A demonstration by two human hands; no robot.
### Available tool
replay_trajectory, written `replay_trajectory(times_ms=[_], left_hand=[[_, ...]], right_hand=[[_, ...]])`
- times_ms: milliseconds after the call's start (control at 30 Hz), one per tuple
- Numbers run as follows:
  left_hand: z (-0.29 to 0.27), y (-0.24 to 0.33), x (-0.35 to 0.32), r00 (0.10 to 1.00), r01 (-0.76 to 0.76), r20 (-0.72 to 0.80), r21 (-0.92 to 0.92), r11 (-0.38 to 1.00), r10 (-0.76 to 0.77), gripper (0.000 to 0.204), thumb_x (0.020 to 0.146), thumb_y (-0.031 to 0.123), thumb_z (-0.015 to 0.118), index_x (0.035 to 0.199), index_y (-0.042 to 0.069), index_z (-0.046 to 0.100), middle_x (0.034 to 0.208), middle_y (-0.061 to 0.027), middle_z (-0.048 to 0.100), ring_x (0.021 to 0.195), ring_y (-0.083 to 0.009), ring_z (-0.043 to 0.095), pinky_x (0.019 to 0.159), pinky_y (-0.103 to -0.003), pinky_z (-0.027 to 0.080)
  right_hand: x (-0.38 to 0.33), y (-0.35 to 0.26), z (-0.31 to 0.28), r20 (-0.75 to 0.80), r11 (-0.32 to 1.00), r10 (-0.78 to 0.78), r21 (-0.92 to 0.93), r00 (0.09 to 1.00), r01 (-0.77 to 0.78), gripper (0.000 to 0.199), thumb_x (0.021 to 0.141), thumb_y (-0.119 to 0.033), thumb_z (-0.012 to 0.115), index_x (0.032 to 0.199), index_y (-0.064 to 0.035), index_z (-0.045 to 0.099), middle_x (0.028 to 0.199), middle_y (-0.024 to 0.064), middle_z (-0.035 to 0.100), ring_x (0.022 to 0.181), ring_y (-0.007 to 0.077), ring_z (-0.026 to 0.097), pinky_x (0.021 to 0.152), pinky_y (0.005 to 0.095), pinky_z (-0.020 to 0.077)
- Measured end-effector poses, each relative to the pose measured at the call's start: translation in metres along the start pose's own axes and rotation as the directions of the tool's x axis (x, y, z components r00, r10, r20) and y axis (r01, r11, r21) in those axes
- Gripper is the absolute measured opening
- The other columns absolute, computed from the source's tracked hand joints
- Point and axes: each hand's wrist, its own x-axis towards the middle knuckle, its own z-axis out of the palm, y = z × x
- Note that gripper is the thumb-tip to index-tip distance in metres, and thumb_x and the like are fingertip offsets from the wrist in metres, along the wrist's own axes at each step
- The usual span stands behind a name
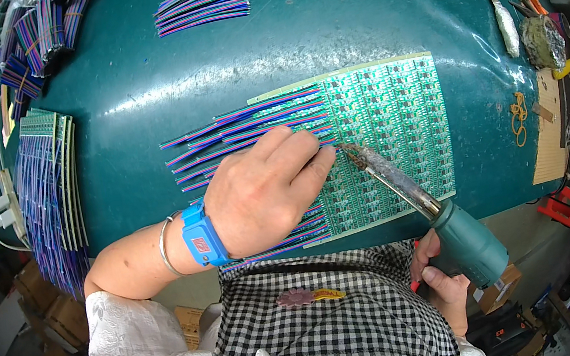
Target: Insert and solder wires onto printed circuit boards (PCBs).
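Note:
A green circuit board panel [391,139], packed with rows of small parts, lies in front of me. Along its left side run several flat strips of blue, red and black wire [196,136], their ends on the board. My left hand [264,189], with a blue wrist strap [202,236], is closed over the strips, its fingertips pinching a wire strip at the board. My right hand [441,280] grips a soldering iron [470,242] by its thick green body. The iron's dark tip touches or nearly touches the board beside my left fingertips; the exact contact is too small to tell.
Wired boards [51,185] are stacked at the left on the green tabletop [113,78]. Bundled wires [42,34] lie far left, and a loose wire pile [201,2] at the back. A knife-like tool with a wrapped handle [505,24] and rubber bands [519,118] lie right, near cardboard [547,136].

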Motion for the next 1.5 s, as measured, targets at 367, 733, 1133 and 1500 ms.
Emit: replay_trajectory(times_ms=[367, 733, 1133, 1500], left_hand=[[0.001, 0.001, 0.001, 1.0, -0.001, 0.005, 0.009, 1.0, 0.0, 0.044, 0.066, 0.002, 0.068, 0.11, -0.005, 0.071, 0.093, -0.0122, 0.059, 0.075, -0.0272, 0.061, 0.06, -0.037, 0.051], [0.002, -0.002, 0.002, 0.999, 0.03, -0.012, -0.082, 0.996, -0.031, 0.042, 0.065, -0.001, 0.07, 0.106, -0.005, 0.072, 0.091, -0.0126, 0.06, 0.075, -0.0281, 0.062, 0.063, -0.039, 0.052], [0.001, 0.0, 0.0, 1.0, 0.014, 0.012, -0.022, 1.0, -0.014, 0.045, 0.065, 0.003, 0.069, 0.109, -0.005, 0.071, 0.092, -0.0127, 0.058, 0.075, -0.028, 0.06, 0.06, -0.038, 0.05], [0.002, -0.003, 0.001, 1.0, 0.01, -0.006, -0.077, 0.997, -0.01, 0.044, 0.064, 0.001, 0.069, 0.108, -0.005, 0.072, 0.091, -0.0121, 0.058, 0.074, -0.0273, 0.06, 0.062, -0.039, 0.05]], right_hand=[[-0.001, -0.033, 0.019, -0.162, 0.976, 0.131, 0.194, 0.978, -0.099, 0.057, 0.074, -0.02, 0.086, 0.12, 0.0017, 0.059, 0.08, 0.0069, 0.057, 0.067, 0.0192, 0.058, 0.06, 0.0313, 0.0494], [0.004, -0.024, 0.015, -0.071, 0.987, 0.088, 0.14, 0.994, -0.077, 0.036, 0.077, -0.019, 0.082, 0.1, -0.0002, 0.06, 0.073, 0.007, 0.058, 0.062, 0.0176, 0.056, 0.058, 0.0299, 0.0467], [0.0, -0.039, 0.023, -0.166, 0.962, 0.171, 0.242, 0.971, -0.128, 0.047, 0.071, -0.016, 0.083, 0.108, 0.0005, 0.06, 0.079, 0.0066, 0.057, 0.068, 0.0193, 0.058, 0.061, 0.031, 0.0479], [0.001, -0.021, 0.011, -0.075, 0.987, 0.1, 0.133, 0.992, -0.09, 0.045, 0.074, -0.016, 0.082, 0.108, 0.001, 0.06, 0.079, 0.0069, 0.058, 0.065, 0.018, 0.058, 0.06, 0.0309, 0.0476]])
